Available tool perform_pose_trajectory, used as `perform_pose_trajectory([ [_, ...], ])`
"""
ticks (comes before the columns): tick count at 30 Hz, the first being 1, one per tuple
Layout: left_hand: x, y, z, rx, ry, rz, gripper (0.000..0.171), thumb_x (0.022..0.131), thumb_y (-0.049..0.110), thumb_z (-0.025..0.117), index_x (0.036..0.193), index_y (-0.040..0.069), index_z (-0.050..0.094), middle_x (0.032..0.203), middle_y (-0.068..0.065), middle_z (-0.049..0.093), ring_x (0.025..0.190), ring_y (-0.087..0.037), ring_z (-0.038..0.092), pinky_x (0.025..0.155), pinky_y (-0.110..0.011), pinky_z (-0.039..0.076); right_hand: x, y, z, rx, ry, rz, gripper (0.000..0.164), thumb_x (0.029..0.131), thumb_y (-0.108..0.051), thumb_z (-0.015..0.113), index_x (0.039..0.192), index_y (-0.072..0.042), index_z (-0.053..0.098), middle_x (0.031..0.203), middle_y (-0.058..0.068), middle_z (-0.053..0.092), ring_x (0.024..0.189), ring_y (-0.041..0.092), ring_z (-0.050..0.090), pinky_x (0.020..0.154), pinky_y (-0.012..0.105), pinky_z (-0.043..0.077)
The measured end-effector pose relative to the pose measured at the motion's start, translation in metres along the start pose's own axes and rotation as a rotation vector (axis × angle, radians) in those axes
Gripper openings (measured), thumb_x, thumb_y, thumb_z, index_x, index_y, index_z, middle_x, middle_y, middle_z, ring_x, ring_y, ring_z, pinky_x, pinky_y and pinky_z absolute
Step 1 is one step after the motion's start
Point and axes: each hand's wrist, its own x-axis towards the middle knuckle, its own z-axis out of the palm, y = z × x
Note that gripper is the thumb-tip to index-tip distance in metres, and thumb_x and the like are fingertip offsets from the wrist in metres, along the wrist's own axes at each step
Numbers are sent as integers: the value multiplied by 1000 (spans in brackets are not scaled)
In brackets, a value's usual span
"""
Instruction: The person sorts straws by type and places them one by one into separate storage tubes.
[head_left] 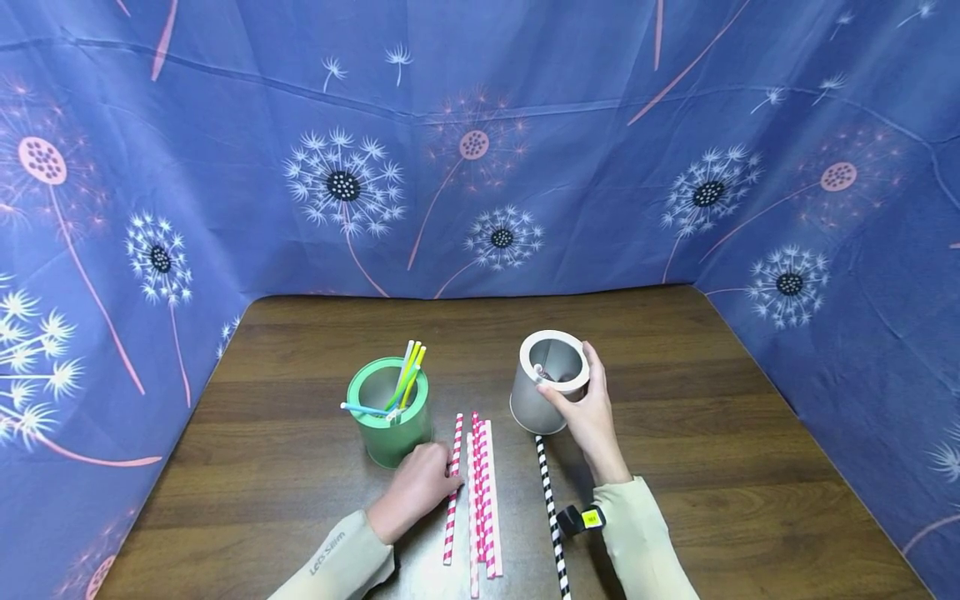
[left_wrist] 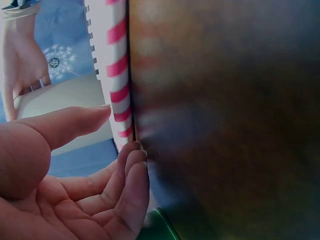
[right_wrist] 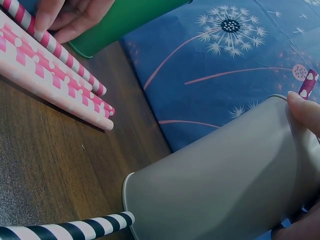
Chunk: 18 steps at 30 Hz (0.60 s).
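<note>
My left hand pinches a red-and-white striped paper straw lying on the table. In the left wrist view, that striped straw runs between the thumb and the curled fingertips. My right hand grips a grey can near its rim, thumb at the front and fingers round the far side. Inside the can is a straw; the right wrist view shows its magenta end with white hearts above the rim. Several pink-and-white patterned straws lie side by side between the hands.
A green can with several colourful straws stands just beyond my left hand. One black-and-white striped straw lies in front of the grey can. Blue dandelion-print cloth hangs round the wooden table.
</note>
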Motion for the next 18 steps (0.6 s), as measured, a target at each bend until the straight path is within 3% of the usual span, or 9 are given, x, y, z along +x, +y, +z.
perform_pose_trajectory([
  [5, 5, 2, 3, 37, 11, 17, 40, 78, 11, 73, 57, 15, 39, 56, 7, 28, 51, -8, 28, 45, -23, 25, 0, 0, 0, -6, -2, -2, 99, 76, -17, 82, 154, -17, 21, 160, 7, 24, 147, 25, 24, 120, 43, 18],
  [18, 8, 5, 6, 83, 10, -8, 35, 76, 13, 75, 59, 13, 44, 56, 5, 35, 52, -10, 31, 44, -26, 29, 0, 1, -1, 7, -4, -10, 99, 76, -17, 82, 154, -17, 22, 160, 6, 24, 146, 25, 26, 120, 43, 20],
])
